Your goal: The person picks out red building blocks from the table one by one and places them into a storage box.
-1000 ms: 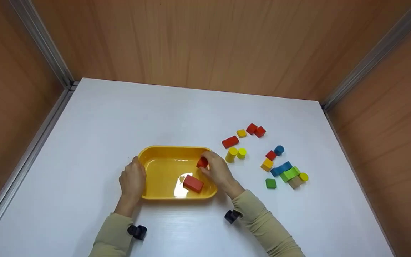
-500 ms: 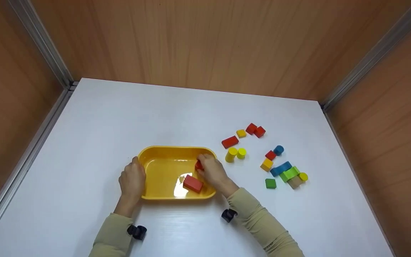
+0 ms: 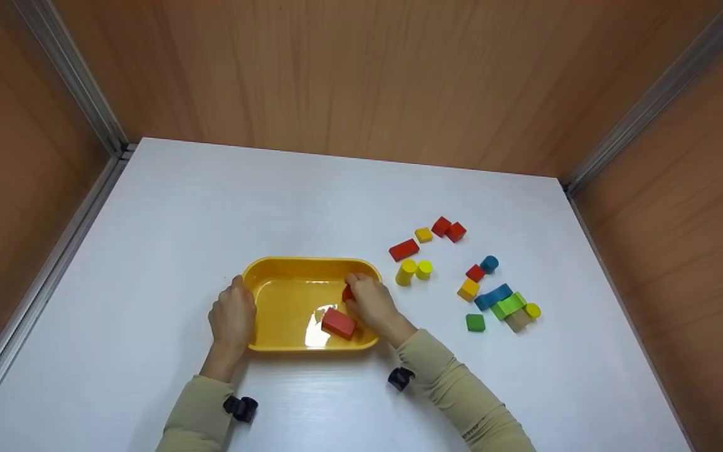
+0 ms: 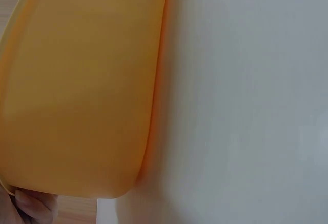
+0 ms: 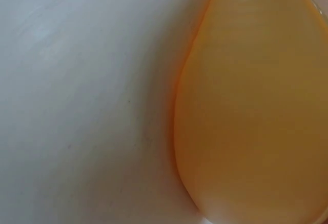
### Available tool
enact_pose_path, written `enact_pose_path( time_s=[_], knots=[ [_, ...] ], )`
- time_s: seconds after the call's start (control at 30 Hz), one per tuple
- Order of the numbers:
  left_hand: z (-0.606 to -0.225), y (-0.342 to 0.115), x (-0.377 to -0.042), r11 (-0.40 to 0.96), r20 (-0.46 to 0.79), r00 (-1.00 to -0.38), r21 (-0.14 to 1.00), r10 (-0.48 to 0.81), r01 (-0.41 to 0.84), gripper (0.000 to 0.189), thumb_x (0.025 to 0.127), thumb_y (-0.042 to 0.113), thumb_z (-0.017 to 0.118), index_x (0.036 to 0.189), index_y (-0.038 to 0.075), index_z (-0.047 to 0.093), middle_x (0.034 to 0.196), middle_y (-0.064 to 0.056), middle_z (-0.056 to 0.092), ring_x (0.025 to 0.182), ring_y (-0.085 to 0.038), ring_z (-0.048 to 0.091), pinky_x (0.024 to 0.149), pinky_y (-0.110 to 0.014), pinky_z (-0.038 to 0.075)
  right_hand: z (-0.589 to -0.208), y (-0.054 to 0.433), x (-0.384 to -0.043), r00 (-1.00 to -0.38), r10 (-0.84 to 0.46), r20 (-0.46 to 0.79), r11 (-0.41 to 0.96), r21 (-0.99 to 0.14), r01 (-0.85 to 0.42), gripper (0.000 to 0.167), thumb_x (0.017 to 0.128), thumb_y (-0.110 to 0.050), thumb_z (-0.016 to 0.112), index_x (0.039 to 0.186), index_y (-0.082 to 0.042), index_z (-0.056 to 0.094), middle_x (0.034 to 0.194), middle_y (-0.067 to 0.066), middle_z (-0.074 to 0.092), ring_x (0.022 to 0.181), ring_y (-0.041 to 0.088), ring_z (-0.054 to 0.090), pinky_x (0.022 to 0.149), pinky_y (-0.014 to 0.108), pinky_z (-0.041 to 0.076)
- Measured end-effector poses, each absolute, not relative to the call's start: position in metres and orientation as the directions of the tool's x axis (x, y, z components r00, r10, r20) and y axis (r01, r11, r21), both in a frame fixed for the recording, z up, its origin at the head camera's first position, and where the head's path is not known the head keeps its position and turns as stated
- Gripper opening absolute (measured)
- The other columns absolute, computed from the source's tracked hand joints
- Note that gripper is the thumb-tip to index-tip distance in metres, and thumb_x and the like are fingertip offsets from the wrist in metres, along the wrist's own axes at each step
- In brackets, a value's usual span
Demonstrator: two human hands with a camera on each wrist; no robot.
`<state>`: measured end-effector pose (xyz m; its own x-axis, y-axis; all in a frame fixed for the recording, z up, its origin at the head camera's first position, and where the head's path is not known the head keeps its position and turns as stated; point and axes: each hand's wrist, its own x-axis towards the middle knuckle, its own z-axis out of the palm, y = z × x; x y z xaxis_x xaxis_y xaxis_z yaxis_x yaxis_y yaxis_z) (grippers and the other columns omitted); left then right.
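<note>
A yellow tray (image 3: 283, 307) sits on the white table in the head view. My left hand (image 3: 232, 317) grips its left end, and the left wrist view shows curled fingers (image 4: 36, 206) at the rim. Over the right end reaches my right hand (image 3: 374, 304), pinching a small red block (image 3: 347, 293) low inside the tray; the hand hides most of that block. Just below it, a larger red block (image 3: 339, 323) lies on the tray floor. The right wrist view holds only the tray's outer wall (image 5: 251, 106) and the table, with no fingers showing.
Right of the tray, several toy blocks lie scattered: a red block (image 3: 404, 250), a yellow cylinder (image 3: 406, 273), an orange block (image 3: 468, 289), a blue arch (image 3: 493, 297) and a green block (image 3: 475, 322). Wooden panels (image 3: 349, 81) enclose the table's back and sides.
My right hand has moved slightly left and down into the tray with the small red block. The left hand and the larger red block have stayed put.
</note>
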<state>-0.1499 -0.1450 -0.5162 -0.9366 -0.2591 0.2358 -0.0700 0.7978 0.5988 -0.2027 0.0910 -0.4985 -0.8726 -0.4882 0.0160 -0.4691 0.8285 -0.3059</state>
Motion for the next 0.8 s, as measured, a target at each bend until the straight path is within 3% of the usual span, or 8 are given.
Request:
enact_pose_path(
  time_s=[0.3,0.53,0.7,0.8],
  knots=[
    [-0.517,-0.145,-0.149,0.795,0.258,-0.929,0.604,-0.266,-0.060,0.016,0.087,-0.001,0.043,0.093,-0.011,0.052,0.066,-0.020,0.056,0.050,-0.027,0.052,0.038,-0.038,0.041,-0.495,0.088,-0.201,-0.888,-0.457,-0.048,0.859,-0.285,-0.426,0.026,0.078,-0.007,0.065,0.101,-0.004,0.053,0.091,0.009,0.056,0.076,0.018,0.054,0.074,0.028,0.048],
    [-0.517,-0.144,-0.149,0.798,0.241,-0.933,0.598,-0.269,-0.075,0.019,0.088,0.001,0.042,0.098,-0.012,0.052,0.070,-0.022,0.057,0.052,-0.028,0.055,0.040,-0.040,0.043,-0.491,0.091,-0.197,-0.903,-0.413,-0.116,0.863,-0.366,-0.348,0.034,0.080,-0.009,0.064,0.112,-0.005,0.051,0.101,0.009,0.053,0.080,0.018,0.052,0.079,0.028,0.047],
    [-0.517,-0.144,-0.150,0.795,0.215,-0.938,0.599,-0.273,-0.094,0.021,0.089,0.002,0.042,0.101,-0.012,0.051,0.074,-0.023,0.058,0.056,-0.030,0.057,0.043,-0.041,0.044,-0.484,0.095,-0.191,-0.911,-0.402,-0.088,0.854,-0.395,-0.339,0.036,0.081,-0.013,0.064,0.114,-0.007,0.051,0.102,0.006,0.050,0.085,0.017,0.051,0.081,0.029,0.045],
    [-0.516,-0.145,-0.150,0.797,0.212,-0.939,0.596,-0.270,-0.094,0.022,0.089,0.002,0.041,0.102,-0.013,0.051,0.073,-0.023,0.058,0.055,-0.031,0.057,0.042,-0.040,0.044,-0.479,0.100,-0.187,-0.907,-0.422,-0.001,0.839,-0.378,-0.390,0.033,0.080,-0.013,0.066,0.110,-0.006,0.053,0.101,0.007,0.052,0.088,0.019,0.052,0.081,0.029,0.046]
  ],
)
